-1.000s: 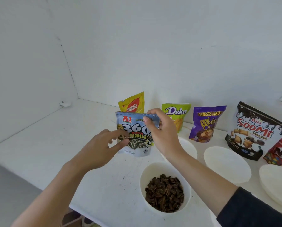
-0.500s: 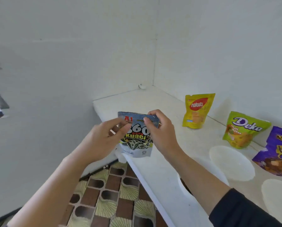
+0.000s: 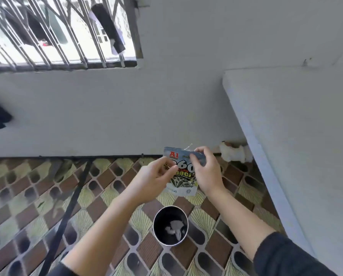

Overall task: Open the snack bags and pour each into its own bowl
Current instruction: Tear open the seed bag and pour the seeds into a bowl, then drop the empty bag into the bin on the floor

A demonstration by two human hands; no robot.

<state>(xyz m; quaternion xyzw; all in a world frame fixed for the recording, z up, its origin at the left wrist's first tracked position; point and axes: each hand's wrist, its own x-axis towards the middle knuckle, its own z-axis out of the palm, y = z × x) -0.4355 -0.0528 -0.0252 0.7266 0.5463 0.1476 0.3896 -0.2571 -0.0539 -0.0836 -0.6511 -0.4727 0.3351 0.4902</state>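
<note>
The left hand (image 3: pixel 154 179) and right hand (image 3: pixel 206 172) pinch the seed bag (image 3: pixel 183 183) with curled fingers at its left edge and top corner, now over the tiled floor (image 3: pixel 37 186) near a black bin (image 3: pixel 170 226), where earlier it was over the bench (image 3: pixel 296 126).

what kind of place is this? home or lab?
Probably a home, a kitchen or utility corner: patterned floor tiles, a barred window, a white built-in counter. The left hand and right hand hold the seed bag above a small bin.
</note>
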